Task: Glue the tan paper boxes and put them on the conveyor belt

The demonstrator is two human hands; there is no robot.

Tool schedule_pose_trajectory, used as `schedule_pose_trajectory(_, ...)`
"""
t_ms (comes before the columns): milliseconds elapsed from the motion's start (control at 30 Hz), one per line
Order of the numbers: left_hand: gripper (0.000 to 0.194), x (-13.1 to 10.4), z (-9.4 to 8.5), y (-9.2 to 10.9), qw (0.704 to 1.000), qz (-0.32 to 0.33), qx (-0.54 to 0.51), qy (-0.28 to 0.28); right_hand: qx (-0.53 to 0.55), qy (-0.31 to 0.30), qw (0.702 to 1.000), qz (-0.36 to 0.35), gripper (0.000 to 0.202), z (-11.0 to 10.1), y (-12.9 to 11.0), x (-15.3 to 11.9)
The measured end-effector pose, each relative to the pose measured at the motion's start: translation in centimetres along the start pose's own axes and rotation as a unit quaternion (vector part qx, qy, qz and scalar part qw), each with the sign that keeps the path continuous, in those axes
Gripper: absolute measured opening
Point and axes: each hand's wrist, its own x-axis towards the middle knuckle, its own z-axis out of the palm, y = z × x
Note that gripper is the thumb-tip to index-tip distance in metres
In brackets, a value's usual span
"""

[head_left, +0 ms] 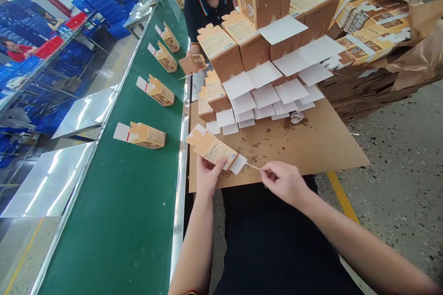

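Note:
My left hand (209, 173) is closed round the lower part of a tan printed carton (216, 150), which lies tilted above the cardboard sheet. A white flap (238, 164) sticks out at the carton's near right end. In my right hand (284, 182), a thin pale stick (254, 166) is pinched between the fingers, its tip touching or very close to the white flap. Just beyond, stacked cartons (223, 53) with white flaps stand on the cardboard sheet (297, 156). A small clear round dish (296, 117) sits beside them, among dark brown spots.
On the left runs a green conveyor belt (138, 212) with a metal edge, carrying several cartons (148, 135). A person (207, 4) stands across, behind the stacked cartons. Bundles of flat cartons (374, 23) in brown paper lie at the right.

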Motion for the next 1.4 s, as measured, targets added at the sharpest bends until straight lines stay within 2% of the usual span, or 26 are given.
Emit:
schedule_pose_trajectory(67, 0.09, -0.1, 0.0, -0.1, 1.0, 0.005, 0.004, 0.003, 0.0, -0.014, 1.0, -0.025, 0.024, 2.7, -0.5, -0.9)
schedule_pose_trajectory(167, 0.089, -0.1, 0.0, 0.0, 1.0, 0.01, 0.009, -0.003, -0.023, -0.029, 0.999, -0.032, 0.027, 4.0, -0.1, -1.2)
schedule_pose_trajectory(267, 0.087, -0.1, 0.1, -0.1, 1.0, 0.015, 0.013, -0.012, -0.037, -0.024, 0.999, -0.015, 0.027, 3.2, 0.9, -0.9)
schedule_pose_trajectory(400, 0.087, -0.8, 0.9, -0.6, 0.998, 0.049, 0.033, 0.003, -0.035, 0.037, 0.998, 0.026, 0.022, 1.0, 1.9, -0.4)
schedule_pose_trajectory(500, 0.084, -2.3, 1.8, -1.3, 0.992, 0.084, 0.091, 0.03, -0.038, 0.094, 0.993, 0.054, 0.018, -0.8, 2.1, -0.7)
schedule_pose_trajectory(600, 0.078, -3.6, 2.4, -1.9, 0.979, 0.093, 0.176, 0.046, -0.037, 0.121, 0.989, 0.077, 0.018, -2.1, 2.1, -1.4)
schedule_pose_trajectory(767, 0.073, -4.0, 3.1, -3.2, 0.969, 0.106, 0.217, 0.055, -0.022, 0.127, 0.988, 0.084, 0.021, -2.4, 1.6, -1.6)
schedule_pose_trajectory(833, 0.077, -3.6, 2.7, -3.4, 0.969, 0.111, 0.211, 0.059, -0.012, 0.121, 0.99, 0.074, 0.023, -2.2, 1.4, -1.5)
schedule_pose_trajectory(900, 0.084, -3.1, 1.2, -3.1, 0.972, 0.113, 0.187, 0.085, -0.005, 0.122, 0.991, 0.062, 0.024, -2.0, 1.5, -1.3)
schedule_pose_trajectory(967, 0.09, -2.3, -1.8, -2.1, 0.97, 0.117, 0.155, 0.144, -0.005, 0.133, 0.99, 0.055, 0.023, -2.2, 1.6, -1.4)
schedule_pose_trajectory(1100, 0.109, 0.4, -11.2, 0.8, 0.934, 0.187, 0.119, 0.28, -0.002, 0.154, 0.987, 0.053, 0.021, -2.9, 2.2, -1.4)
schedule_pose_trajectory(1200, 0.106, 2.3, -17.4, 1.6, 0.914, 0.166, 0.131, 0.345, 0.002, 0.155, 0.987, 0.05, 0.021, -3.1, 2.5, -0.9)
schedule_pose_trajectory(1233, 0.104, 2.8, -18.7, 1.5, 0.916, 0.142, 0.139, 0.348, 0.002, 0.156, 0.987, 0.047, 0.02, -3.1, 2.7, -0.7)
schedule_pose_trajectory(1300, 0.099, 3.6, -20.2, 1.1, 0.923, 0.103, 0.154, 0.337, -0.001, 0.159, 0.986, 0.045, 0.017, -3.1, 2.9, -0.2)
schedule_pose_trajectory(1400, 0.093, 4.4, -20.6, 0.4, 0.925, 0.073, 0.18, 0.327, -0.004, 0.162, 0.986, 0.044, 0.013, -3.0, 3.3, 0.3)
